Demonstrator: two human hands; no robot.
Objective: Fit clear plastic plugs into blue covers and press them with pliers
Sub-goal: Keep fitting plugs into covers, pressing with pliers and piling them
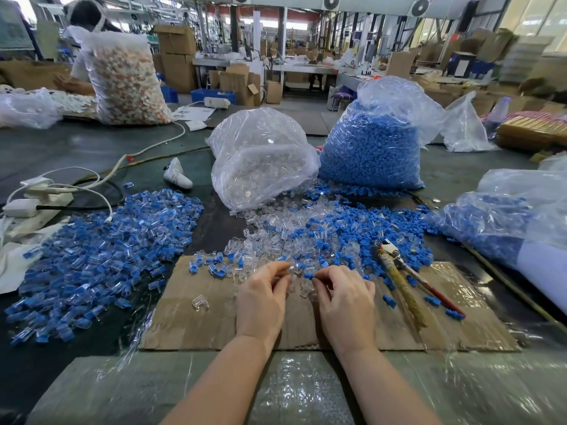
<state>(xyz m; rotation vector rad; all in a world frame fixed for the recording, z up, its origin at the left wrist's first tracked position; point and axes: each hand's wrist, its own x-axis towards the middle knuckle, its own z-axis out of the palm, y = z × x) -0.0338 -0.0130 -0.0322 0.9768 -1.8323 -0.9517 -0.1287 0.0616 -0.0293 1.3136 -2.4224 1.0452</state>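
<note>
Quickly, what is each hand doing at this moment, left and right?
Left hand: fingers curled, pinching a clear plastic plug.
Right hand: fingers curled, pinching a blue cover.

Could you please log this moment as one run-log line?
stage: picking parts | left hand: pinching clear plug | right hand: pinching blue cover | pliers: lying unused on cardboard

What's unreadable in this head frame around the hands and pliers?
- Left hand: what its fingertips pinch, too small against the clear plugs.
- Right hand: blue cover at its fingertips; grip detail too small.
- Pliers: jaws buried in parts.
</note>
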